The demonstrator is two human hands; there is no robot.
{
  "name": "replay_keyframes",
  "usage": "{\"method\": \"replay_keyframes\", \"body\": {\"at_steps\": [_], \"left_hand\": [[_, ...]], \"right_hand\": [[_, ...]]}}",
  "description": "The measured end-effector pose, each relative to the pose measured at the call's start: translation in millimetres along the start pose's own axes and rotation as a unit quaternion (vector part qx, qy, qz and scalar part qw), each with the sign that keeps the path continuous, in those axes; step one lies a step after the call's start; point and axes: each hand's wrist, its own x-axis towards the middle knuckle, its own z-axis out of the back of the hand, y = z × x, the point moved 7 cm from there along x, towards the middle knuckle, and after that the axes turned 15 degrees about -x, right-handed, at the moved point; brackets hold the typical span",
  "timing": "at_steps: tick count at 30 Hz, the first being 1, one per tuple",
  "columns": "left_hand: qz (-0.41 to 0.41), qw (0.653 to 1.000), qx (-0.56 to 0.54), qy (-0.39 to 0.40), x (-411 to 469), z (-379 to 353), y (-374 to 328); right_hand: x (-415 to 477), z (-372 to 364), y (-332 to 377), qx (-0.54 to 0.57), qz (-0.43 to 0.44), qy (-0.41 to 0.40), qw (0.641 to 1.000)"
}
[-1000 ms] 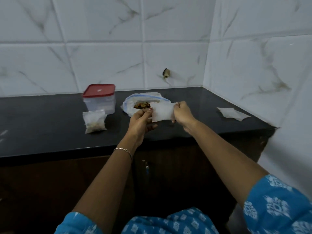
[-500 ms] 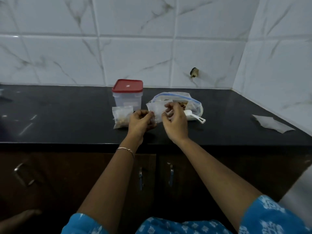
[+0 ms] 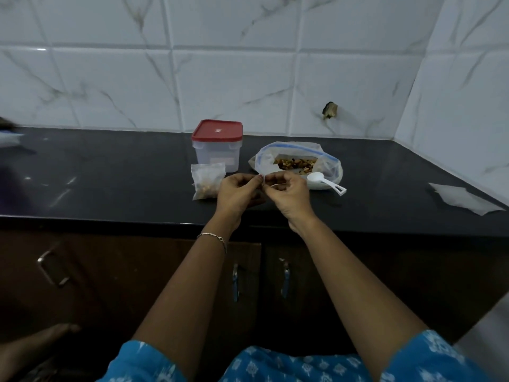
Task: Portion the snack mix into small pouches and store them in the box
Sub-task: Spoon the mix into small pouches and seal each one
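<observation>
My left hand and my right hand meet over the black counter, both pinching a small clear pouch that is mostly hidden between the fingers. A filled pouch of snack mix lies just left of my left hand. Behind it stands a clear box with a red lid, closed. A large zip bag of snack mix lies open to the right, with a white scoop resting on its front edge.
A flat empty pouch lies at the counter's right end near the side wall. Tiled walls close off the back and right. Below the counter edge are dark cabinet doors with handles. A bare foot shows at the lower left.
The camera swung so the box and bag sit centred. My hands came closer together and lowered toward the counter, and the pouch that was spread flat between them is now bunched between the fingertips.
</observation>
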Motion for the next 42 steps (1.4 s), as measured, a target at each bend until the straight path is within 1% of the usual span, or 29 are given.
{"method": "replay_keyframes", "body": {"at_steps": [5, 11, 22, 29, 36, 42], "left_hand": [[-0.010, 1.000, -0.005, 0.000, -2.3, -1.8, -2.4], [-0.016, 1.000, 0.006, -0.001, -4.0, -2.4, -3.3], [-0.026, 0.999, 0.023, -0.014, -2.2, -2.6, -3.4], [-0.042, 0.998, 0.028, -0.024, -2.0, -1.5, -4.5], [-0.062, 0.997, 0.033, 0.007, 1.7, -2.3, -3.1], [-0.055, 0.997, 0.049, 0.026, 2.6, -3.1, -1.1]], "right_hand": [[-1.0, 0.8, -1.1, 0.038, -0.009, 0.006, 0.999], [-0.7, 1.9, -1.7, 0.024, -0.010, 0.011, 1.000], [-1.6, 0.8, -1.8, 0.040, -0.024, 0.035, 0.998], [-1.6, 1.2, -2.5, 0.048, -0.023, 0.029, 0.998], [-0.2, 4.4, -4.4, 0.046, -0.038, 0.006, 0.998], [-2.0, 5.0, -4.2, 0.037, -0.049, -0.002, 0.998]]}}
